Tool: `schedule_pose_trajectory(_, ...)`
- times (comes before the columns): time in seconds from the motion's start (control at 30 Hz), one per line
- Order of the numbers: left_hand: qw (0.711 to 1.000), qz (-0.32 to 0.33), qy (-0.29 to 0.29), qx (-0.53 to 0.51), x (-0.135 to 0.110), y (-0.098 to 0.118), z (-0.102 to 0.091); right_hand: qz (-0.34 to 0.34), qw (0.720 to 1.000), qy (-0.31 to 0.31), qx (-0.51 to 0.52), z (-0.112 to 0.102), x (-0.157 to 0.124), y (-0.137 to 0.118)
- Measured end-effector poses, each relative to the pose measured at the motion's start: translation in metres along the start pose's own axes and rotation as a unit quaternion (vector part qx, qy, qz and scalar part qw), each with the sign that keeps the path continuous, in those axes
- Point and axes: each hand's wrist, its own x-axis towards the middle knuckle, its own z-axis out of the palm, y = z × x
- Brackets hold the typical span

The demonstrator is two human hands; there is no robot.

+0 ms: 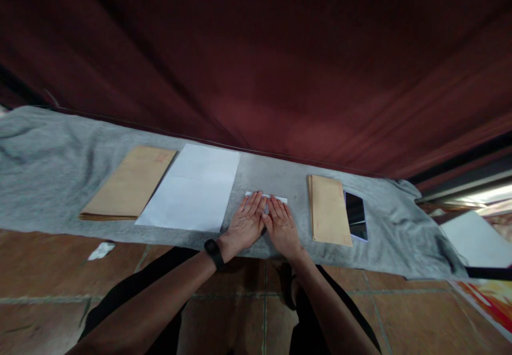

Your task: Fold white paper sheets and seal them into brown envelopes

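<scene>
Side by side, my left hand point(247, 222) and my right hand point(282, 229) lie flat on a small piece of white paper point(283, 199), possibly folded. Only its far edge and corners show; the hands cover the rest. The fingers of both hands are stretched out and point away from me. Left of my hands lies a larger white sheet of paper point(196, 187), and beyond it a stack of brown envelopes point(130, 181). To the right is another stack of brown envelopes point(330, 209).
A phone point(356, 216) lies partly under the right envelopes. Grey cloth point(276, 171) covers the long narrow surface, with a dark red curtain-like backdrop point(256, 77) behind it. A crumpled white scrap point(101, 250) is on the tiled floor point(224, 312). A white panel point(476, 240) stands far right.
</scene>
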Motion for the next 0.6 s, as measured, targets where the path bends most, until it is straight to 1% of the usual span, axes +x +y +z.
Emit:
schedule_pose_trajectory(0.27, 1.0, -0.022, 0.018, 0.0, -0.002, -0.008, 0.002, 0.012, 0.999, 0.021, -0.038, 0.003, -0.002, 0.008)
schedule_pose_trajectory(0.43, 0.999, -0.039, 0.023, 0.008, -0.005, -0.012, 0.003, 0.023, 0.998, 0.024, -0.057, 0.002, -0.005, 0.013)
schedule_pose_trajectory(0.6, 0.998, -0.05, 0.038, 0.014, -0.007, -0.017, 0.008, 0.036, 0.997, 0.03, -0.068, 0.001, -0.009, 0.02)
